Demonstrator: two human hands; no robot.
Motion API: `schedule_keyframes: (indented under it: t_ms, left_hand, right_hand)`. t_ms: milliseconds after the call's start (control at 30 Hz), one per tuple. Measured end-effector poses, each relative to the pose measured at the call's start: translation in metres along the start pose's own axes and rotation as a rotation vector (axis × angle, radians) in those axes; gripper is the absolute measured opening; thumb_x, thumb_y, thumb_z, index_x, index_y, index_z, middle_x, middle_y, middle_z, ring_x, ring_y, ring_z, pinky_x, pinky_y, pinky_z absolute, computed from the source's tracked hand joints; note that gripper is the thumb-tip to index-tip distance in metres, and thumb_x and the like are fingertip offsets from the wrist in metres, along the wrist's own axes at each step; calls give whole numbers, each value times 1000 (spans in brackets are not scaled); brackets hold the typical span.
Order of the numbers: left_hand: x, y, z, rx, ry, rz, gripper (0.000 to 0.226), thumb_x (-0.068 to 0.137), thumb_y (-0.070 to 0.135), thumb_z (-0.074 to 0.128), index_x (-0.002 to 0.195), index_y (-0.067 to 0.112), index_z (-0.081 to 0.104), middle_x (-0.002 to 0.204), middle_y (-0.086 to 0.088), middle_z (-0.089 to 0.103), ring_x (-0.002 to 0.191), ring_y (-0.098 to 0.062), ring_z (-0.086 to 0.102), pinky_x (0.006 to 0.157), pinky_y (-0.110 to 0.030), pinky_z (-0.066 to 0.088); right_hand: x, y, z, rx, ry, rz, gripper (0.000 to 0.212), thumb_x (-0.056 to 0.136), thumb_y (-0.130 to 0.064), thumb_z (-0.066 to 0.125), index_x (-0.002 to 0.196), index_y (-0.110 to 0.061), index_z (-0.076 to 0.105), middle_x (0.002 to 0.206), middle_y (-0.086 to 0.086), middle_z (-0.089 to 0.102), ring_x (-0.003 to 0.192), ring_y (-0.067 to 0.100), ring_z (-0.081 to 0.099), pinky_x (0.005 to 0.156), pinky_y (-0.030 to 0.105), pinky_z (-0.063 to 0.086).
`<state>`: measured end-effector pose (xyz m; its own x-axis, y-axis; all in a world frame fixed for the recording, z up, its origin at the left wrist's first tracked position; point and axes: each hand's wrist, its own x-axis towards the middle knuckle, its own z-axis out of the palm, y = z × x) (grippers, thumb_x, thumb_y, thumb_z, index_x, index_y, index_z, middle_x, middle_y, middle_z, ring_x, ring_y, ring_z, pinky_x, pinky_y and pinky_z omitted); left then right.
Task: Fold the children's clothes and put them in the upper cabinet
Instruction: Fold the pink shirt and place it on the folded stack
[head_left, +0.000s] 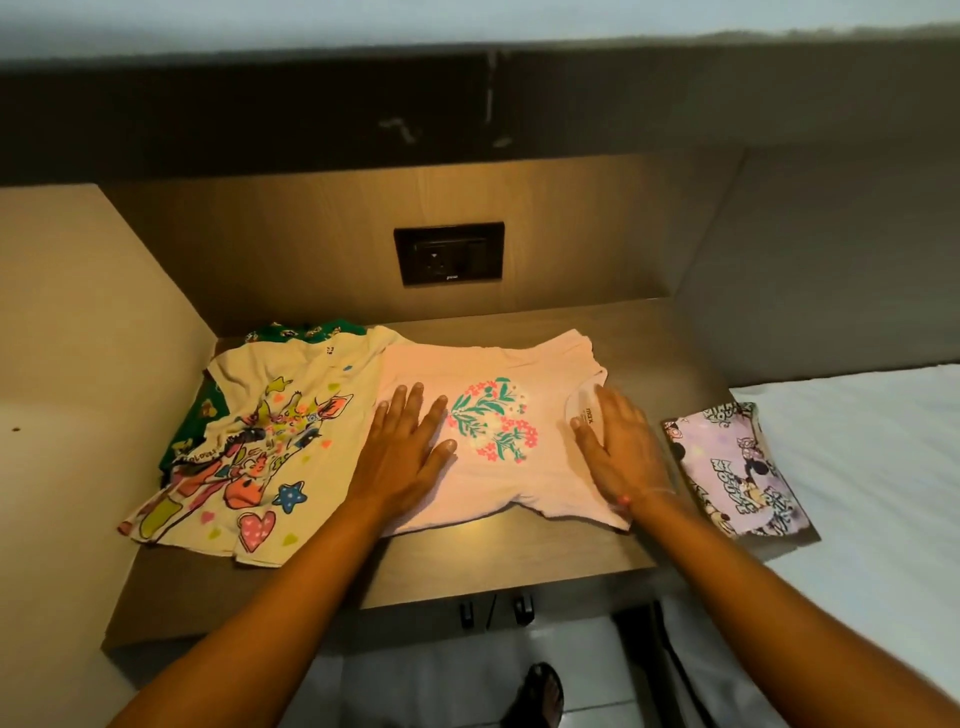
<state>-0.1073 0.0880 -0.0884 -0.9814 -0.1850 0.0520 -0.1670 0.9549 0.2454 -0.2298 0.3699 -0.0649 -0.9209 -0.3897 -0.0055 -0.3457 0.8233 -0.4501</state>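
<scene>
A pink child's T-shirt (498, 364) with a flower print lies spread flat on the wooden shelf (519, 561), its neck toward the right. My left hand (405, 457) rests flat on its left part, fingers apart. Over the neck end, my right hand (623, 447) presses flat too. A cream shirt (249, 441) with cartoon prints lies unfolded to the left, partly under the pink one. Beneath it a green garment (306, 330) peeks out. A folded lilac printed garment (737, 467) sits to the right, at the bed's edge.
A black wall socket (449, 253) is set in the back panel above the shelf. A side panel (78, 364) closes the left. The white bed (872, 467) lies to the right. Below the shelf are a tiled floor and a sandalled foot (540, 691).
</scene>
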Motion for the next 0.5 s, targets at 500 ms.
schedule_keyframes:
  t_ms: [500]
  left_hand:
    - [-149, -27, -2, 42, 20, 395, 68, 85, 66, 55, 135, 21, 56, 148, -2, 46, 141, -27, 35, 115, -51, 28]
  right_hand:
    - [-120, 59, -4, -192, -7, -541, 40, 83, -39, 70, 119, -23, 64, 126, 3, 62, 121, 23, 48, 94, 47, 51]
